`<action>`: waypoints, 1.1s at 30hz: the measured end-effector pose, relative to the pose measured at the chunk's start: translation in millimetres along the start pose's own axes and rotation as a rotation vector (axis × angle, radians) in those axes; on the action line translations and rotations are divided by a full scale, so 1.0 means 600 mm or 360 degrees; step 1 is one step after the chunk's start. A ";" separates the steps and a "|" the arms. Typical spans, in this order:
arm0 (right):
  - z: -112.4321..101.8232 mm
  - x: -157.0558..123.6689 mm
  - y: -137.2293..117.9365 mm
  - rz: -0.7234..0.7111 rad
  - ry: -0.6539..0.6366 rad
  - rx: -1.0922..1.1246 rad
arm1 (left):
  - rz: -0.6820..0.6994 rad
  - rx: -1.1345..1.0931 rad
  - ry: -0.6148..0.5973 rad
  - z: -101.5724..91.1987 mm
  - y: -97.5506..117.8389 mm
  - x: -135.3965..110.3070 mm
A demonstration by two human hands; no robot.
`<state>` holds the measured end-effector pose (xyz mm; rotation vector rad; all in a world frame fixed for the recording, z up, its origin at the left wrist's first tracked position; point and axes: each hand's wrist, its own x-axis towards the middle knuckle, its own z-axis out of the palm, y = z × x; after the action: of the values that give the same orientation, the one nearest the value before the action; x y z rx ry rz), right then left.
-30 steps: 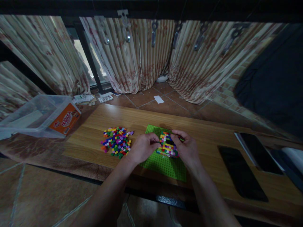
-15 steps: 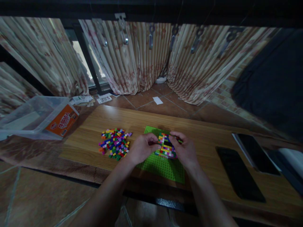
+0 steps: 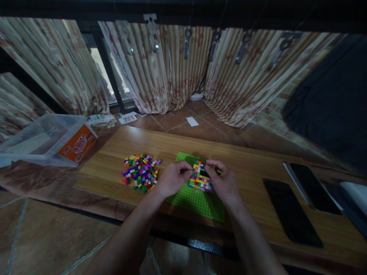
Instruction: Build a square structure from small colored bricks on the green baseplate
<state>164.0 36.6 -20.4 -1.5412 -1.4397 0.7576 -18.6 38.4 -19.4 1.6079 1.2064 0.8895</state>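
On the wooden board lies a green studded baseplate [image 3: 195, 206], bearing a low block of toy bricks [image 3: 198, 180] in many colours with a dark gap in its middle. My left hand [image 3: 173, 179] is at the block's left side, thumb and forefinger pinched together; whatever is between the tips is too small to make out. From the right, my right hand [image 3: 226, 183] grips the brick block, its thumb against the near side and its fingers curled at the far edge. My right fingers hide part of the block. Loose small bricks [image 3: 140, 172] lie heaped left of the baseplate.
A clear plastic bin [image 3: 43, 160] with an orange label stands beyond the left end of the wooden board [image 3: 106, 168]. To the right lie a black flat slab [image 3: 292, 214] and a dark phone-like device [image 3: 315, 187] on something white. Curtains [image 3: 177, 68] hang behind.
The whole view has shifted slightly. Both hands stay at the brick block, with the left fingertips pinched a little closer together against its left side.
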 end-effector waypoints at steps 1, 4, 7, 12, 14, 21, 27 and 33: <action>0.000 0.000 0.000 0.0005 -0.0006 -0.0007 | 0.0000 0.0008 0.0011 0.000 0.001 0.000; 0.002 -0.002 0.000 0.0005 -0.0007 -0.0026 | -0.0003 -0.0017 0.0034 0.001 0.006 -0.001; 0.004 -0.003 0.002 -0.0009 -0.0010 -0.0026 | -0.0022 -0.0054 0.0051 0.002 0.010 -0.001; 0.012 -0.005 0.005 -0.0044 -0.0028 0.0022 | -0.0049 -0.0087 0.0105 0.007 0.013 -0.001; 0.016 -0.005 0.005 -0.0058 -0.0022 0.0040 | -0.0064 -0.0098 0.0119 0.009 0.012 -0.001; 0.020 -0.011 0.002 -0.0061 -0.0012 0.0047 | -0.0060 -0.0014 0.0196 0.015 0.009 -0.006; 0.022 -0.011 0.001 -0.0100 -0.0032 0.0069 | -0.0003 0.0150 0.0304 0.021 0.017 -0.016; 0.019 -0.007 0.005 -0.0050 -0.0135 0.0097 | -0.0048 0.0085 0.0220 0.018 0.011 -0.014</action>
<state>155.0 34.6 -28.6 -1.4527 -1.4856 0.8492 -8.7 26.8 -16.9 1.5875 1.3570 0.9694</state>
